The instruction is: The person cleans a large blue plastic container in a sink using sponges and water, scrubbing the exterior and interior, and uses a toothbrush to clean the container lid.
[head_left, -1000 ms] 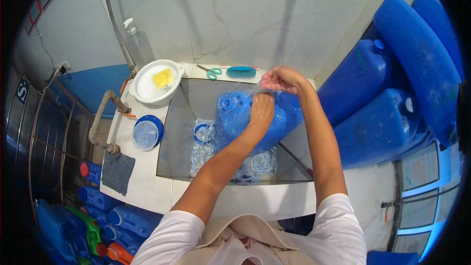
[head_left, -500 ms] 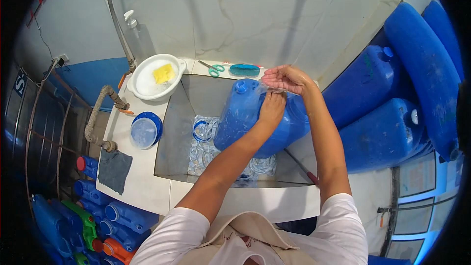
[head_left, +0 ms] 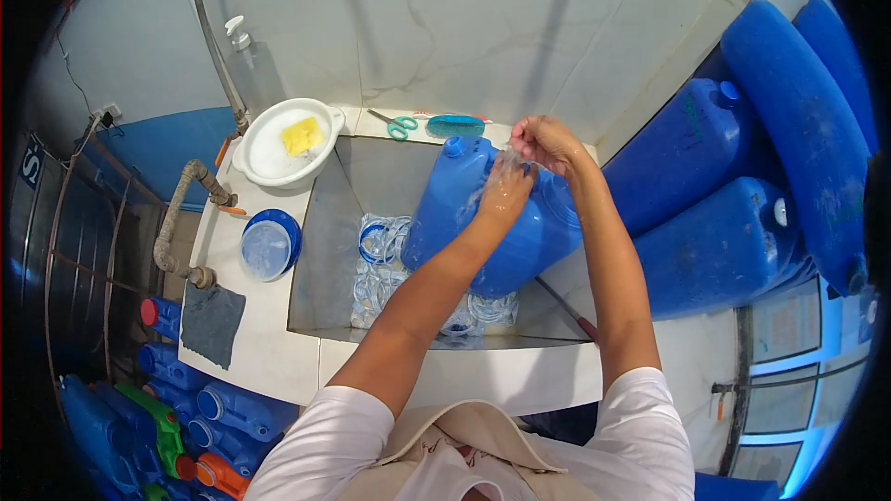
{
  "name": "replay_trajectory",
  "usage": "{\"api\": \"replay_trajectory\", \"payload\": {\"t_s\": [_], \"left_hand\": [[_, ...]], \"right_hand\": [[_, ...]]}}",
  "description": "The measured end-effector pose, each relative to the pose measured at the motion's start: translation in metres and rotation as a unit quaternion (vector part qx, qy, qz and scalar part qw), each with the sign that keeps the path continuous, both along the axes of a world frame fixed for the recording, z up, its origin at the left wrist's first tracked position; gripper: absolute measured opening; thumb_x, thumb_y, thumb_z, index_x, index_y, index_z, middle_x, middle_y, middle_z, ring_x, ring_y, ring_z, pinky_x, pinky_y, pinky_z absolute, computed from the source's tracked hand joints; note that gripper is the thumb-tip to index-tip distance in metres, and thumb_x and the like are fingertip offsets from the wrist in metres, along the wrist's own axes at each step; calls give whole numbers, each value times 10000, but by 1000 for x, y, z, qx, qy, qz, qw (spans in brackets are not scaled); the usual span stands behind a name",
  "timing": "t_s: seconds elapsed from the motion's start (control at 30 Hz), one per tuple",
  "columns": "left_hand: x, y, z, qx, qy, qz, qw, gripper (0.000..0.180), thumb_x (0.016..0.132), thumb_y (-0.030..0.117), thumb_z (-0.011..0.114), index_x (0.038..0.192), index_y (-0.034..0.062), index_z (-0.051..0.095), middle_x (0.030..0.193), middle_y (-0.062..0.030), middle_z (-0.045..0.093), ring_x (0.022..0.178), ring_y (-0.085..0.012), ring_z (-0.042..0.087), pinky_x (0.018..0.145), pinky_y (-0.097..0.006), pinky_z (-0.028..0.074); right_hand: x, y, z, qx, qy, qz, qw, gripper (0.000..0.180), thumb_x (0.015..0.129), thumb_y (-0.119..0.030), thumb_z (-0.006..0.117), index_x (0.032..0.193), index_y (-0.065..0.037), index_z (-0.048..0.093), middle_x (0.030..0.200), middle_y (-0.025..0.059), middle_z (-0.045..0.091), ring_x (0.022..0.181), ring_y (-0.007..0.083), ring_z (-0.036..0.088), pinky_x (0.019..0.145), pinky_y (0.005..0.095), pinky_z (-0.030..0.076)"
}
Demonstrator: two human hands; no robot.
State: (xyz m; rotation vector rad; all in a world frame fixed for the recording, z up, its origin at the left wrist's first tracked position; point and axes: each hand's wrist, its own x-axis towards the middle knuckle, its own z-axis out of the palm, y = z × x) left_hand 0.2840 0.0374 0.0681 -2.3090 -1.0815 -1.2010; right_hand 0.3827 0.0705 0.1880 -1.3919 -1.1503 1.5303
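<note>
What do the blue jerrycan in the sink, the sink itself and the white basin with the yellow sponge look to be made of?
Blue jerrycan: looks like moulded plastic, semi-gloss, with soft highlights and rounded corners. Sink: probably stainless steel; flat grey walls with a dull sheen. White basin: apparently plastic, smooth with a thin rolled rim. Yellow sponge: likely foam, matte.

One blue canister (head_left: 483, 223) in the sink, three (head_left: 724, 241) stacked beside.
</note>
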Motion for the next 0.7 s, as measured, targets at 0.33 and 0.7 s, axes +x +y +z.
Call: {"api": "replay_trajectory", "payload": {"t_s": [0.33, 0.7], "left_hand": [[-41, 13, 32, -233, 97, -57, 966, 288, 773, 293, 589, 904, 37, 605, 904, -171, 609, 921, -309, 579, 778, -433, 446], [-119, -36, 36, -625, -65, -70, 775, 425, 833, 357, 580, 832, -59, 492, 618, -179, 579, 497, -246, 594, 446, -370, 459]], "right_hand": [[-6, -6, 5, -38, 1, -38, 999, 123, 822, -50, 415, 791, -16, 530, 722, 63, 564, 553, 95, 511, 442, 190, 423], [-25, 39, -38, -7, 350, -119, 929, 98, 841, -106, 428, 843, -26, 484, 546, -3, 374, 379, 78, 226, 311, 217, 193]]}}
